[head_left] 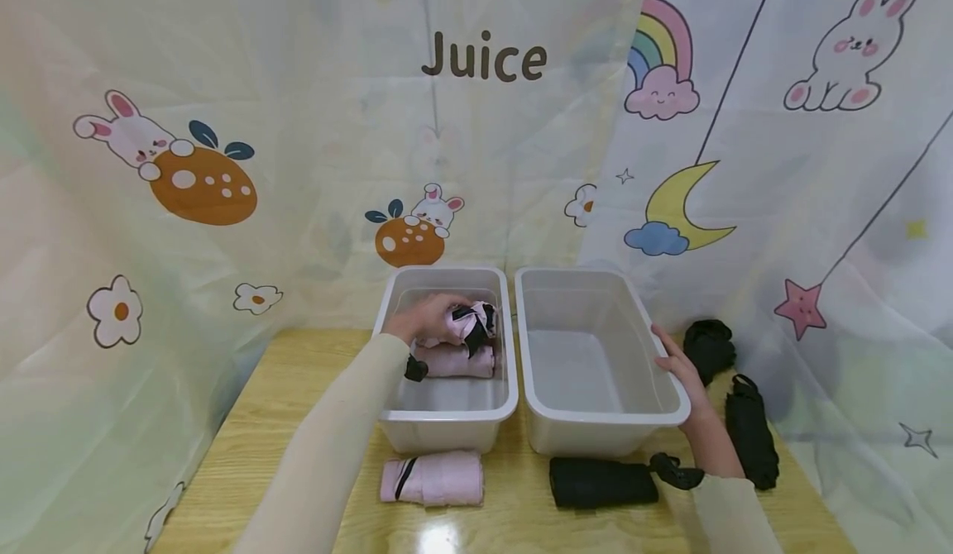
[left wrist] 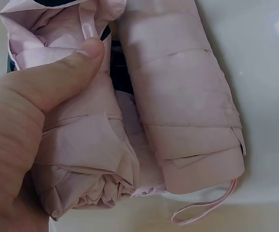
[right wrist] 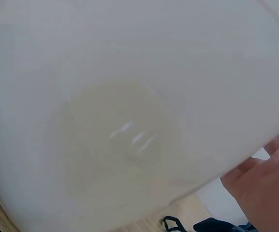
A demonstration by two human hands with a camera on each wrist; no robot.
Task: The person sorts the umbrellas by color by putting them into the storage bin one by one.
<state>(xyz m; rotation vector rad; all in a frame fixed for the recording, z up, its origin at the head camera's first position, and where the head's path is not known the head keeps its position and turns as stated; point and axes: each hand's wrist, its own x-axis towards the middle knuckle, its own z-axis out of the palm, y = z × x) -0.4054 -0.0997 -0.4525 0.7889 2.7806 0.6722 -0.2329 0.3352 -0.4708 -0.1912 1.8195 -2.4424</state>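
Note:
Inside the left plastic bin (head_left: 447, 415), my left hand (head_left: 427, 317) grips a loosely rolled pink umbrella (left wrist: 81, 145) with dark lining showing in its folds. The thumb lies along its top in the left wrist view; the other fingers are hidden beneath. Beside it lies a neatly wrapped pink umbrella (left wrist: 185, 96) with a pink wrist loop (left wrist: 202, 210). More pink fabric shows between and under the two. At the right bin (head_left: 606, 417), my right hand (head_left: 688, 380) holds the right side rim, its fingertips at the edge. That bin has nothing in it.
In front of the left bin lies a rolled pink umbrella (head_left: 433, 479), and in front of the right bin a black one (head_left: 603, 483). Two more black bundles (head_left: 709, 347) (head_left: 750, 434) lie along the right. A printed curtain (head_left: 335, 149) hangs behind the wooden table (head_left: 298, 389).

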